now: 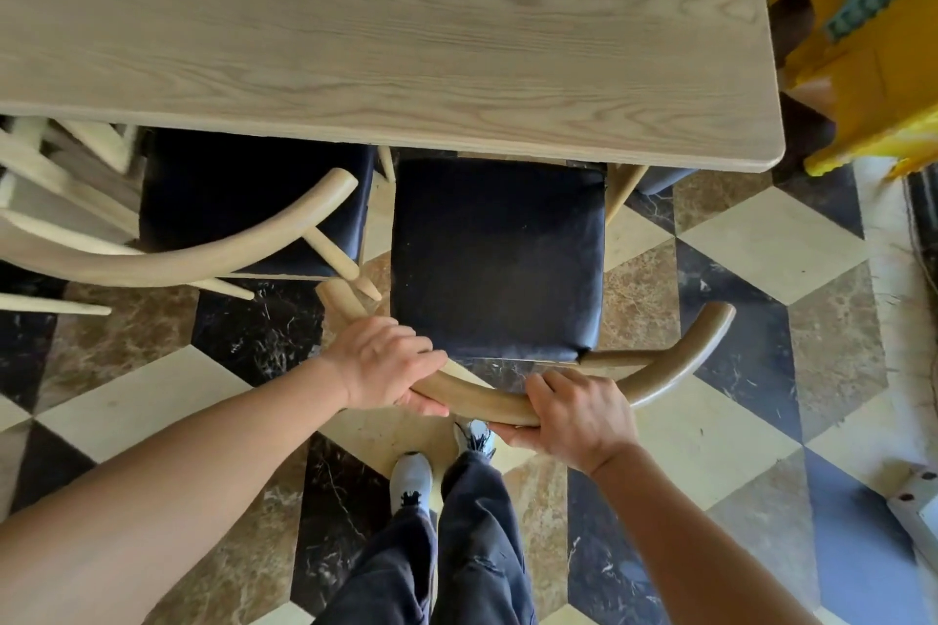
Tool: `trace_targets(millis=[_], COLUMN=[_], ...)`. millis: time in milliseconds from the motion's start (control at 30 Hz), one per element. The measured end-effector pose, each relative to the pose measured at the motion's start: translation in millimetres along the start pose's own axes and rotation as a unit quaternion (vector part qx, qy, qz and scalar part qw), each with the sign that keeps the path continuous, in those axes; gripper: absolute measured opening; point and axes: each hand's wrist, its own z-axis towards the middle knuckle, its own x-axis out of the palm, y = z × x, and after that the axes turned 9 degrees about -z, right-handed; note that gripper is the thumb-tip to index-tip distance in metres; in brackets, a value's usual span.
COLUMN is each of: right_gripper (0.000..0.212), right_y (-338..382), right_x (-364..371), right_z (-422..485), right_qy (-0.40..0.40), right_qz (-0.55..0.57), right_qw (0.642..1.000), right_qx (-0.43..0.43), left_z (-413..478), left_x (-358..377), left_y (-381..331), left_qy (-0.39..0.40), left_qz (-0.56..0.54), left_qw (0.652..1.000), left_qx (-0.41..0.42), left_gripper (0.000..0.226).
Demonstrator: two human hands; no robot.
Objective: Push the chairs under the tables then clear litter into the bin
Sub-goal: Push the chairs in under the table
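A wooden chair with a black padded seat (497, 259) stands in front of me, its front edge just under the light wooden table (386, 31). Its curved wooden backrest rail (675, 365) arcs toward me. My left hand (386, 360) grips the rail's left part. My right hand (578, 411) grips the rail near its middle. A second chair of the same kind (243, 198) stands to the left, its seat partly under the table.
A yellow plastic object (863, 66) sits on the floor off the table's right end. A grey-white object (918, 508) lies at the right edge. The floor has a chequered marble pattern. My feet (413, 477) are right behind the chair.
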Motion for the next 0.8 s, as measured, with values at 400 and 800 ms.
trace_targets(millis=[400,800], right_gripper=[0.063,0.064], right_y=[-22.9,-39.0], right_x=[3.5,2.3], right_z=[37.1,72.3], right_qy=[0.012,0.013], right_qz=[0.021,0.023], right_qw=[1.0,1.0], right_qx=[0.002,-0.008], left_z=[28.5,47.5], left_x=[-21.1,-32.8], left_y=[37.0,69.1], left_qy=[0.065,0.133], left_qz=[-0.018,-0.002], left_qw=[0.998,0.991], left_qx=[-0.011,-0.029], left_gripper=[0.063,0.075])
